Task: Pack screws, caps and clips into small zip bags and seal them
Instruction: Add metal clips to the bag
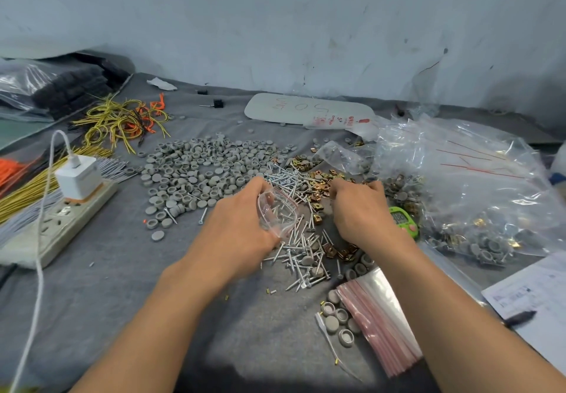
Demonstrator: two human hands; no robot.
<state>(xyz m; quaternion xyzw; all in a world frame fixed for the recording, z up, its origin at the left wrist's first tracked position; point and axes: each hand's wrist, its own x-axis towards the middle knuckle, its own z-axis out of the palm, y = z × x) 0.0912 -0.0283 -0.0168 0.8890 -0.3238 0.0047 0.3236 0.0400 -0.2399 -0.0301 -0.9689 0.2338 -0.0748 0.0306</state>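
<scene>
1. Currently, a small zip bag is gripped by the left hand. The fingers are curled round the clear plastic, and the bag's mouth with the red strip is held open toward the right hand.
2. Some thin metal pieces are seen through the plastic, but it cannot be told whether they lie inside the bag or behind it.
3. The right hand is lowered with curled fingers onto the brass-coloured clips, which lie at its fingertips. Whether a clip is pinched cannot be told, because the fingertips are hidden.
4. Loose screws are spread on the table between the two hands and between both wrists.
5. A wide heap of grey caps is found beyond the left hand and to its left.
6. A stack of empty zip bags is laid just beside the right forearm, on its inner side.
7. A green device with a display is partly covered by the right hand, at its right side.
8. A large clear bag of filled packets is placed further right of that hand.
9. A power strip with a white charger plugged in is placed well to the left of the left hand.
</scene>
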